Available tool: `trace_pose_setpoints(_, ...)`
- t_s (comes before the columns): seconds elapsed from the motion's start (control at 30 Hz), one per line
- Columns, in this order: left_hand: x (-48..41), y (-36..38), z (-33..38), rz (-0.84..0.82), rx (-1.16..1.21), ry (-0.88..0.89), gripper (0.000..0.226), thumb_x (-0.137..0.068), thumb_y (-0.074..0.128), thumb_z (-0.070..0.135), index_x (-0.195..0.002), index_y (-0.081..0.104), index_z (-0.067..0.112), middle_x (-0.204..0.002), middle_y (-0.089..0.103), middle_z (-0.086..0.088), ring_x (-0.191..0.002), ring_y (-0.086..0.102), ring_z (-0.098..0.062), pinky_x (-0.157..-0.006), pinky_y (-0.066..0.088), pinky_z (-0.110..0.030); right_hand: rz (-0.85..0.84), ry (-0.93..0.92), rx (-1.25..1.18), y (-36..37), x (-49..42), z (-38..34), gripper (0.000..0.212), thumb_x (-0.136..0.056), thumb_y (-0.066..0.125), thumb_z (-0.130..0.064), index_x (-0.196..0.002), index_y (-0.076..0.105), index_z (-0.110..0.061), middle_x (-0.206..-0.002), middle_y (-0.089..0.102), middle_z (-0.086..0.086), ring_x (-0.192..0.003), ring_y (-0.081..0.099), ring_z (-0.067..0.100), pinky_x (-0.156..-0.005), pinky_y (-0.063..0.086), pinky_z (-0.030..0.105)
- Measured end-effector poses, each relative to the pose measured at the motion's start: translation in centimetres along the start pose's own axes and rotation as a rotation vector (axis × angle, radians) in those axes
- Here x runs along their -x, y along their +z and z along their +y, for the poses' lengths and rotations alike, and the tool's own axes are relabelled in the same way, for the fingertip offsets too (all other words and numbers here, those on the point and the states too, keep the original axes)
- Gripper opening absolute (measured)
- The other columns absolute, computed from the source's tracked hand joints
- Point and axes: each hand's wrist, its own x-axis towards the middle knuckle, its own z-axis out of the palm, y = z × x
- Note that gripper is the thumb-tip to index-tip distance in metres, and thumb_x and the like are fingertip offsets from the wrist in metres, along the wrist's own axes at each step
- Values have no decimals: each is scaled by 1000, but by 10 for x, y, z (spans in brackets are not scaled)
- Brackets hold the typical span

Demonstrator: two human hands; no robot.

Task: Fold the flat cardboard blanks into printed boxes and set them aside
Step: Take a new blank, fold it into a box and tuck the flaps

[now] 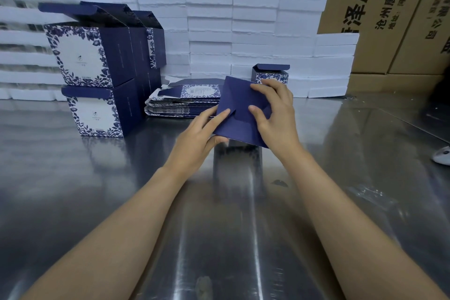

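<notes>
A dark blue box is held tilted above the steel table, its folded bottom flaps facing me. My left hand grips its lower left corner, thumb underneath and fingers on the flaps. My right hand holds its right side, thumb pressing a flap and fingers curled over the top edge. Behind the box lies a stack of flat printed blanks. Finished blue-and-white floral boxes stand stacked at the left, lids open.
The steel table reaches toward me. A small folded box stands behind my right hand. White foam blocks are stacked along the back, with brown cartons behind them. A white object lies at the right edge.
</notes>
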Motion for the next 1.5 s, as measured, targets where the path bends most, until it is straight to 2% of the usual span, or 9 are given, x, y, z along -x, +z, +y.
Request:
trace_pose_setpoints(0.4, -1, 2, 2, 49, -20, 60, 59, -86, 58, 43, -139, 51, 16, -141, 50, -5, -125, 48, -17, -91, 48, -34, 63, -2, 154, 2, 1, 1, 49, -89, 61, -2, -135, 53, -12, -133, 49, 9, -125, 38, 27, -106, 31, 25)
trace_pose_setpoints(0.57, -1, 0, -1, 11, 50, -11, 73, -85, 55, 49, -149, 32, 22, -148, 41, 5, -130, 41, -8, -95, 44, -29, 130, 59, -26, -3, 1, -2, 37, -95, 53, -8, -132, 55, -9, -130, 49, 8, -123, 44, 21, -107, 35, 31)
trace_pose_setpoints(0.67, -1, 0, 0, -82, 103, -82, 86, -82, 55, 55, -152, 11, 32, -151, 30, 19, -134, 35, -5, -94, 41, -26, 271, 242, -165, -4, 0, -7, 33, -99, 42, -9, -129, 56, -10, -131, 51, 5, -119, 47, 9, -105, 34, 18)
trace_pose_setpoints(0.77, -1, 1, 0, -177, 132, -108, 89, -83, 55, 57, -153, 5, 35, -155, 22, 22, -138, 31, -5, -101, 39, -28, 260, 386, -284, -5, -3, -7, 27, -101, 38, -13, -111, 63, -14, -116, 63, 0, -91, 49, -15, -81, 35, 3)
trace_pose_setpoints(1.0, 0, 2, -6, 35, 105, -65, 63, -95, 58, 15, -150, 28, 11, -146, 38, -2, -128, 44, -16, -96, 47, -40, 336, 217, -374, -2, 2, -13, 11, -92, 53, -3, -83, 59, -8, -109, 59, 5, -95, 52, -6, -71, 42, 13)
trace_pose_setpoints(1.13, -4, 3, -13, 266, 163, -7, 64, -83, 46, -17, -142, 36, 3, -142, 39, -3, -134, 39, -18, -112, 33, -27, 199, 74, -471, 6, 7, -7, 48, -84, 49, 6, -123, 47, -22, -142, 37, -4, -135, 37, 8, -88, 49, 26)
trace_pose_setpoints(1.23, -4, 4, -19, 320, 222, -111, 54, -72, 36, -23, -116, 56, 1, -123, 54, -4, -115, 52, -16, -101, 41, -25, -51, 205, -576, 19, 16, 5, 83, -81, 45, 15, -145, 19, -32, -144, 30, -24, -136, 33, -3, -108, 39, 23)
trace_pose_setpoints(1.33, 1, 5, -29, 403, 228, -400, 41, -72, 38, -21, -81, 64, 9, -91, 65, -4, -89, 60, -19, -80, 44, -19, -179, 409, -347, 32, 29, 26, 83, -83, 48, 19, -151, 17, -17, -143, 41, 1, -131, 42, 13, -105, 34, 17)
trace_pose_setpoints(1.5, -3, 5, -37, 420, 339, -690, 23, -97, 42, 5, -98, 63, 14, -107, 66, -7, -101, 60, -22, -77, 38, -16, -51, 732, -301, 32, 23, 43, 56, -91, 40, 8, -144, 38, -12, -128, 55, 9, -100, 54, 18, -85, 47, 27)
